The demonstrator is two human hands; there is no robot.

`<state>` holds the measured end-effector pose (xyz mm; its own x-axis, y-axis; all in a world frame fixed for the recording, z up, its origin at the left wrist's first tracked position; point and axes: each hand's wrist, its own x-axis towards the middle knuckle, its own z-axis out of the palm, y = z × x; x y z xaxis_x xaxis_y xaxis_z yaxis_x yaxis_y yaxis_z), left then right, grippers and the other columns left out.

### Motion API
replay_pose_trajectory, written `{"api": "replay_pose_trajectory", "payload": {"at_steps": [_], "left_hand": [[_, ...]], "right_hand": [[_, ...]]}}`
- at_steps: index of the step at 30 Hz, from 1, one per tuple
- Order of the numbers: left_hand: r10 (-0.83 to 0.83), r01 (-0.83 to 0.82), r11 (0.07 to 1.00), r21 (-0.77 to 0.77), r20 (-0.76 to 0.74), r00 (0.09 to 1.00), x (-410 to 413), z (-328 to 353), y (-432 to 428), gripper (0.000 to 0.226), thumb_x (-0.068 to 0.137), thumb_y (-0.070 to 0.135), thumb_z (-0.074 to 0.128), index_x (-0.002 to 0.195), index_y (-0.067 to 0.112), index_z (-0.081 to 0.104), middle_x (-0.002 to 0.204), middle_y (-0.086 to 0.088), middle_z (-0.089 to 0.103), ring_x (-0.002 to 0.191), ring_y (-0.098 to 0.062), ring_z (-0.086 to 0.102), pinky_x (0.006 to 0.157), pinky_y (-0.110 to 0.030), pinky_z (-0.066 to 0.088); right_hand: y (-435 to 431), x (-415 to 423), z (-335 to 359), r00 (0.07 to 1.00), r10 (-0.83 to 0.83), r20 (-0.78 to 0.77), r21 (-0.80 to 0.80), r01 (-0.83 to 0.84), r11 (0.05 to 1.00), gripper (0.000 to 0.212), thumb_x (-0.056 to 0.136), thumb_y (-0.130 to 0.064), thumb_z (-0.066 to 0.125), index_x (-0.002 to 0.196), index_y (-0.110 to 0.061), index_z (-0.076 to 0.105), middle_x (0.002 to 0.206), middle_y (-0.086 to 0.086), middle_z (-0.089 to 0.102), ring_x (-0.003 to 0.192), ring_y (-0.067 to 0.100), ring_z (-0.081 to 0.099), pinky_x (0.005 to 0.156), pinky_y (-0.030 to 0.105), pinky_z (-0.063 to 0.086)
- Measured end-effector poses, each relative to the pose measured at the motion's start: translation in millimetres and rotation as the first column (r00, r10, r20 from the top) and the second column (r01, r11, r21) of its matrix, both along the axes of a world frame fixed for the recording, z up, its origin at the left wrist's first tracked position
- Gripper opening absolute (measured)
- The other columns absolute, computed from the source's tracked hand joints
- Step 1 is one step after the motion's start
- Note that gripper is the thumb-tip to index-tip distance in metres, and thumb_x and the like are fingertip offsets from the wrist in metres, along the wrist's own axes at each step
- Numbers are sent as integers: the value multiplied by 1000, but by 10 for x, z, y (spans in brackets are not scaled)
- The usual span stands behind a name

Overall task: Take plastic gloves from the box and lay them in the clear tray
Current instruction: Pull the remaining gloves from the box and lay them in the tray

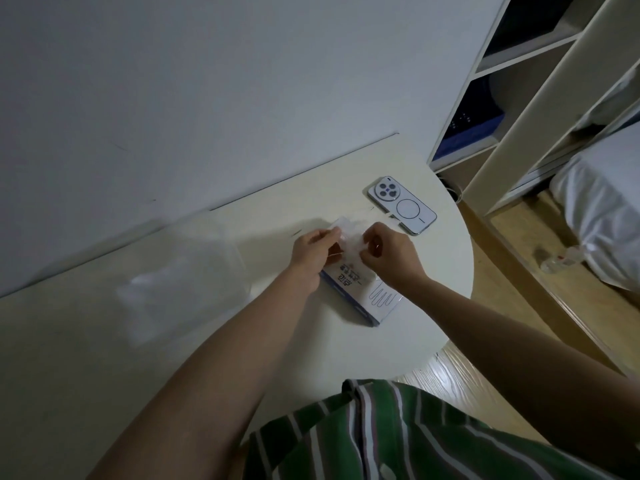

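Green striped shirt (pixel 415 438) sits closest, at the bottom edge. From either side of it my bare forearms stretch forward over the pale surface (pixel 104 375) and draw together above the box (pixel 360 292).

My left hand (pixel 308 258) comes in from the lower left with the wrist straight. Its fingers are curled in, with the thumb and fingertips pinching the left edge of a thin clear glove (pixel 348 237). My right hand (pixel 388 252) comes in from the right, knuckles up and fingers bent tight, pinching the glove's right side. Both hands are closed on the same piece of plastic, which is bunched between them.

The glove hangs just over the far end of the box, which lies flat on the surface under and between my wrists, its white and blue printed top showing. I cannot tell whether the glove's lower part is clear of the box's opening.

A clear tray (pixel 194 244) stands on the surface to the left, near my left hand but not touching it. Something pale and see-through lies inside it; what it is I cannot tell.

Beyond my right hand a phone (pixel 401 205) lies face down near the surface's rounded edge.
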<state>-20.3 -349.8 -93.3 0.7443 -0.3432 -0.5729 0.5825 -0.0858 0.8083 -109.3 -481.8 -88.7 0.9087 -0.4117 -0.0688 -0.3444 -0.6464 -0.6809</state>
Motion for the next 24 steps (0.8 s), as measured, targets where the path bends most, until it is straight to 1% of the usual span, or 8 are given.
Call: {"api": "replay_pose_trajectory", "payload": {"at_steps": [4, 6, 8, 11, 13, 17, 21, 24], "left_hand": [[61, -61, 998, 2, -15, 998, 34, 44, -30, 17, 97, 16, 52, 84, 9, 60, 71, -9, 64, 68, -22, 62, 67, -33, 55], [-36, 33, 997, 64, 45, 998, 65, 58, -28, 21, 96, 25, 54, 86, 8, 61, 74, -7, 62, 70, -21, 60, 67, -33, 54], [-149, 141, 985, 101, 74, 986, 72, 64, -34, 27, 92, 32, 61, 93, 5, 65, 78, -5, 62, 73, -20, 59, 65, -31, 53], [-205, 190, 973, 127, 114, 972, 44, 55, -78, 11, 89, 19, 66, 93, 10, 69, 76, -2, 62, 71, -17, 58, 62, -24, 50], [-152, 139, 984, 111, 126, 980, 40, 67, -115, 4, 88, 15, 66, 84, 13, 66, 77, -2, 62, 73, -16, 56, 63, -23, 48], [121, -120, 993, -14, 82, 989, 102, 109, -138, 3, 82, 8, 62, 80, 8, 61, 76, -11, 63, 72, -22, 55, 63, -29, 46], [96, -92, 992, -83, 50, 994, 98, 157, -155, 7, 85, 4, 50, 90, 3, 55, 77, -15, 63, 64, -23, 55, 60, -30, 48], [31, -28, 999, -36, 82, 996, 61, 148, -163, 4, 87, 8, 53, 91, 7, 54, 86, -13, 68, 74, -24, 62, 72, -37, 54]], "right_hand": [[-11, -22, -40, 996, 77, -36, 19, -76, 997, 30, 81, -16, 68, 105, -19, 50, 83, -3, 59, 72, 17, 57, 67, 35, 51], [-32, -49, -66, 993, 108, -46, 18, -108, 994, 34, 82, -23, 72, 108, -19, 51, 92, -2, 58, 75, 15, 58, 69, 34, 54], [-54, -63, -67, 993, 121, -6, 45, -121, 992, 26, 84, -24, 71, 102, -20, 53, 92, -2, 58, 76, 12, 57, 71, 35, 54], [-60, -56, -29, 995, 91, 46, 107, -95, 990, 21, 84, -35, 72, 85, -21, 56, 88, -1, 60, 74, 13, 56, 68, 33, 51], [-70, -38, -15, 997, 58, 59, 96, -63, 993, 26, 83, -38, 72, 80, -16, 59, 83, 0, 60, 73, 17, 57, 67, 36, 51], [-149, -47, -73, 998, -35, 55, 101, 29, 994, 20, 81, -26, 74, 78, -12, 60, 81, 0, 60, 74, 18, 59, 70, 43, 54], [-136, -56, -110, 992, 0, 123, 35, -4, 999, 31, 77, -21, 78, 97, -17, 55, 103, -4, 54, 81, 11, 55, 66, 32, 55], [-77, -13, -90, 987, 93, 134, 39, -99, 994, 49, 75, -22, 81, 114, -16, 52, 112, -2, 51, 83, 11, 56, 63, 26, 53]]}}
